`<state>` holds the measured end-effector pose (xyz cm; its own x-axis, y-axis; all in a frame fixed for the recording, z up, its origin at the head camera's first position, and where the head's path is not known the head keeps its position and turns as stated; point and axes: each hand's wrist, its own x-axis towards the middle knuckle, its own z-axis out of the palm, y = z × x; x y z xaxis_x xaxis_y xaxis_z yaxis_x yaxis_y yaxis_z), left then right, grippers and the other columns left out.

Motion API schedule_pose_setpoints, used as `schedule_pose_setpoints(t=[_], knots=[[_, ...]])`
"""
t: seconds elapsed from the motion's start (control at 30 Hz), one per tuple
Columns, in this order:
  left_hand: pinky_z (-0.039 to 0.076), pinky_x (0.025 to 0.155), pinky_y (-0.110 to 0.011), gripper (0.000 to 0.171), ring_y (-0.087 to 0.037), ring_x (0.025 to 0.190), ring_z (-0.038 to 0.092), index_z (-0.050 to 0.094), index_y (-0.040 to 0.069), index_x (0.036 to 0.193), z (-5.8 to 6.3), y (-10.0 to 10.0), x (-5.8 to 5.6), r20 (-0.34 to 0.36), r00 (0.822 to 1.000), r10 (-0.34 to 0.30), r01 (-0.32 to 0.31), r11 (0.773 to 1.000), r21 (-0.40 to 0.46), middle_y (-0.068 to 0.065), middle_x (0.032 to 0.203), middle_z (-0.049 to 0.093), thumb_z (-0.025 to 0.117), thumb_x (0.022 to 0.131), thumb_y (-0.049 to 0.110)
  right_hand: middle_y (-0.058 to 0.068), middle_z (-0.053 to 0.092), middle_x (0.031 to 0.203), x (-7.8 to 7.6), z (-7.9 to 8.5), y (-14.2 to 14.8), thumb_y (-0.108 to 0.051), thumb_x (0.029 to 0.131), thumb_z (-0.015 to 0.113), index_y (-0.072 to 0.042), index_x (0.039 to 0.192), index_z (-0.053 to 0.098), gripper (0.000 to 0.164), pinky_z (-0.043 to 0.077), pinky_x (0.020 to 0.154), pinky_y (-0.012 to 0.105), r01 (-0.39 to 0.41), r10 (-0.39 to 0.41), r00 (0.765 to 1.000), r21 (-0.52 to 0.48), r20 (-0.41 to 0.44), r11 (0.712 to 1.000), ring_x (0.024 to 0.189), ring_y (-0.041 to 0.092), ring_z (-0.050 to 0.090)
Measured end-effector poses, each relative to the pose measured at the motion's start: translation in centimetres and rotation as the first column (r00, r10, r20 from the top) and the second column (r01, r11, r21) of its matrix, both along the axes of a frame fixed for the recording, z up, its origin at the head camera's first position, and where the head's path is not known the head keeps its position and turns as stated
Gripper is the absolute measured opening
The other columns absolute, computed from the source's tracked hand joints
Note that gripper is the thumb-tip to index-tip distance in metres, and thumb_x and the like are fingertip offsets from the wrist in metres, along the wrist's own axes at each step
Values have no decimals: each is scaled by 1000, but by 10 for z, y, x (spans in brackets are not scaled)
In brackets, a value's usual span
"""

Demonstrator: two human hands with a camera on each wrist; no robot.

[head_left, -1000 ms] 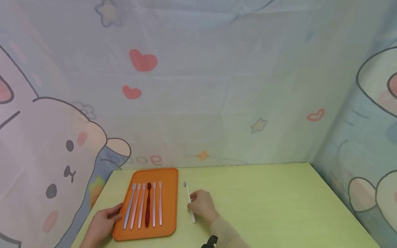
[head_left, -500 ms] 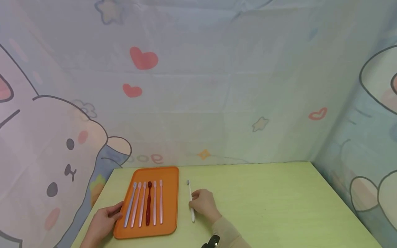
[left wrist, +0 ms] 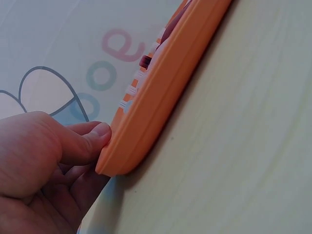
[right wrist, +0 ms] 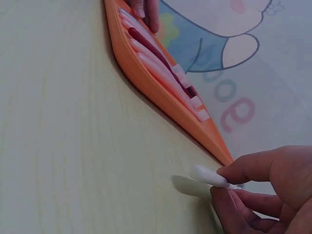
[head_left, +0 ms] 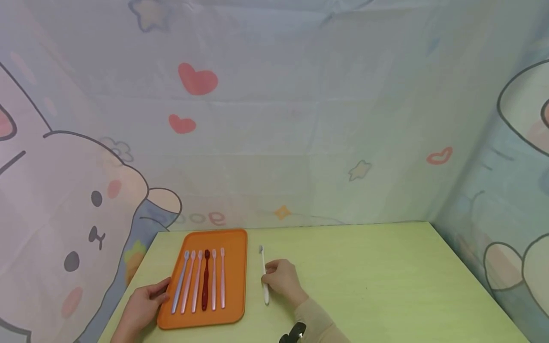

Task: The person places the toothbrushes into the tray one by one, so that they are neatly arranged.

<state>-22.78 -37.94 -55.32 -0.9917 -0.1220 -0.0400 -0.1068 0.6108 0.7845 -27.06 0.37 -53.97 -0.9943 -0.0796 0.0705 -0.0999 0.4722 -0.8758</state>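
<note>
At the left, an orange tray point(head_left: 233, 286) carries a row of toothbrushes: a blue one point(head_left: 180, 283), several pink ones point(head_left: 222, 281) and a dark red one point(head_left: 205, 281). My left hand point(head_left: 141, 307) pinches the tray's left rim; in the left wrist view the thumb point(left wrist: 100, 134) lies on the edge. To the right of the tray, my right hand point(head_left: 284, 281) pinches a white toothbrush point(head_left: 266, 295) by its handle, bristle end pointing away. In the right wrist view the white handle point(right wrist: 207, 175) sits between thumb and fingers, with its shadow on the table.
The pale green table point(head_left: 377, 281) stretches to the right of the right hand. A printed cloth point(head_left: 300, 119) with cartoon figures and hearts hangs behind and at both sides. A dark object point(head_left: 293, 333) sits at the right sleeve.
The white toothbrush has turned slightly to stand straighter, alongside the tray's right edge, and the right hand has shifted a little with it. The left hand stays on the tray.
</note>
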Motion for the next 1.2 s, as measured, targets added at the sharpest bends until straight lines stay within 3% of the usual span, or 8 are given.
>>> schedule_pose_setpoints(t=[0.43,0.87,1.2], knots=[[43,113,-60,47,-45,141,51,56,-9,146,0,-1,-1,0,1000,-2,2,1000,5,-27,146,59,69,102,1,5,77,95,-2,-3,-2,-3,82,83,6,119,77,38,60,73,29,-17,17,1000,-48,9,999,85,14,69],[44,112,-56,46,-42,141,52,57,-9,145,-2,-2,0,-6,1000,-9,9,1000,10,-26,147,58,68,102,1,4,76,90,-1,-7,-10,-1,80,83,6,116,78,37,60,67,25,-48,47,999,-108,-10,993,78,11,69],[45,112,-57,46,-43,141,52,56,-9,145,0,0,0,1,1000,3,-3,1000,13,-26,146,58,69,102,0,9,78,93,2,-4,-16,4,81,82,9,118,76,38,63,68,28,-60,66,998,-212,19,975,78,14,73]])
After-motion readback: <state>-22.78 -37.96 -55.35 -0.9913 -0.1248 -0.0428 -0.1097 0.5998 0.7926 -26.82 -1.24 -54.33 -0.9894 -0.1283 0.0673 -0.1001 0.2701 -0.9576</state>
